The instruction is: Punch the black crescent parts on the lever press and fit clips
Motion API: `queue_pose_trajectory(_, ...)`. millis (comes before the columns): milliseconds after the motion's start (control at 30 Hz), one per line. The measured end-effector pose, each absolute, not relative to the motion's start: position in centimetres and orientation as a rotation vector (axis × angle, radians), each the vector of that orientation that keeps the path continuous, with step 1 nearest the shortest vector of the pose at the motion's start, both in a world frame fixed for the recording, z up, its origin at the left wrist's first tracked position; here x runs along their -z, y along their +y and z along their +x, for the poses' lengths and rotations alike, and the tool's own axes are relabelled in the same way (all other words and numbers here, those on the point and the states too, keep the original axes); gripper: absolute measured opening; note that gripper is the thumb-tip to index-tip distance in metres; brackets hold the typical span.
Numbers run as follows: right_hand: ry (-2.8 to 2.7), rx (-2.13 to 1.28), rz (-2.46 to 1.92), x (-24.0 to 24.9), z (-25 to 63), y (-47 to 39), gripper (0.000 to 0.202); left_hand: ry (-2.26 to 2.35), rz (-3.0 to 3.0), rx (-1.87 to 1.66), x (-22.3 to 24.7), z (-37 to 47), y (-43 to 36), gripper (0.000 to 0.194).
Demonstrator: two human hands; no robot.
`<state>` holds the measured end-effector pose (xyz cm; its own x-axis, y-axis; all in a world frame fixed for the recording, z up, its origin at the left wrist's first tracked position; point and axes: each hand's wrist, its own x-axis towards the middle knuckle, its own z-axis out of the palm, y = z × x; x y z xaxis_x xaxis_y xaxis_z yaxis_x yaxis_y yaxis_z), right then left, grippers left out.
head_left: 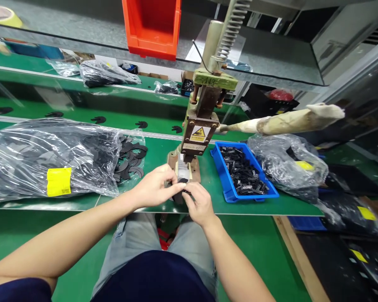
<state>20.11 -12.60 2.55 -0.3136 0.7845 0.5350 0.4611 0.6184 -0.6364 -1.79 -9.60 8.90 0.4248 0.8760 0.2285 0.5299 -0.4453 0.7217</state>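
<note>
Both of my hands meet at the table's front edge, just before the base of a hand press (199,126). My left hand (159,186) has its fingers closed on a curved black plastic part (178,197). From the other side my right hand (199,202) pinches the same part near its top edge. The fingertips hide much of the part, and whether a smaller piece sits between them I cannot make out. Right behind the hands is the press's metal fixture (183,170), under the raised ram.
Left lies a clear bag (50,155) spilling curved black parts (130,159). A blue tray (220,167) of small black pieces stands right of the press, beside another plastic bag (290,163). The wrapped press lever (283,119) juts right. An orange bin (153,46) hangs overhead.
</note>
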Motion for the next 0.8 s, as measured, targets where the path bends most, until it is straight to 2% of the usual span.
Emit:
queue_pose_trajectory(100, -2.007, -0.432, -0.986, -2.6, 20.2, -12.6, 0.017, 1.175, 2.202, -0.708, -8.6, -1.1, -9.7, 0.040)
queue_pose_trajectory(233, -2.038, -0.426, -0.966, -2.8, 20.4, -12.7, 0.018, 1.211, 2.147, -0.689, -8.1, -0.4, -9.7, 0.041)
queue_pose_trajectory(400, -1.935, -0.460, -0.953, -2.9, 20.4, -13.3, 0.019, 1.151, 1.868, -0.715, -7.9, -0.2, -9.7, 0.048)
queue_pose_trajectory(467, -1.878, -0.490, -0.962, -3.1, 20.7, -13.6, 0.020, 1.105, 1.742, -0.779, -7.7, -0.1, -9.8, 0.044)
queue_pose_trajectory(533, -1.838, -0.534, -0.977, -3.4, 21.2, -13.9, 0.020, 1.036, 1.556, -0.840, -7.4, 0.0, -10.0, 0.038)
queue_pose_trajectory(633, -1.814, -0.649, -1.022, -4.2, 22.0, -14.4, 0.017, 0.864, 1.264, -0.732, -6.5, 0.3, -10.5, 0.048)
queue_pose_trajectory(800, -1.778, -0.861, -1.154, -5.5, 23.0, -15.0, 0.015, 0.767, 1.218, -0.662, -4.4, 0.8, -10.9, 0.047)
